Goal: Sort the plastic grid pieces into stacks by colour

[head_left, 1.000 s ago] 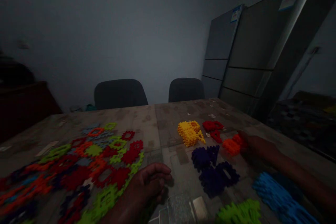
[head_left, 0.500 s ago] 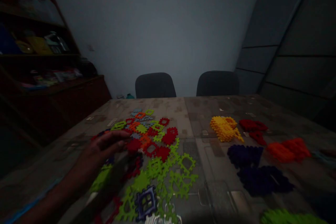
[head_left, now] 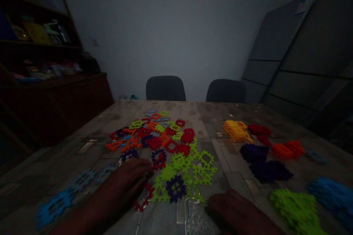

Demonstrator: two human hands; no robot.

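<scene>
My left hand (head_left: 129, 178) is low over the table, its fingers bent and drawn together beside a lime-green toothed building piece (head_left: 168, 172). What its fingertips hold, if anything, is hidden. A red frame-shaped piece (head_left: 143, 198) lies partly under that hand, and a purple window-shaped piece (head_left: 175, 188) rests to its right. My right hand (head_left: 230, 205) is at the near edge of view, dark and blurred, so its fingers cannot be read. Between this hand and the far side spreads a loose heap of red, orange, green and purple pieces, including a red one (head_left: 154, 142).
Sorted stacks stand on the right: yellow (head_left: 235, 131), red (head_left: 259, 130), orange (head_left: 288, 149), purple (head_left: 268, 170), green (head_left: 296, 207) and blue (head_left: 332, 192). Blue window-shaped pieces (head_left: 56, 205) lie at the left. Two chairs (head_left: 165, 88) stand behind the table.
My left hand has come back from the middle of the heap toward me, and its fingers have bent. My right hand has come in at the near edge. The view has shifted slightly.
</scene>
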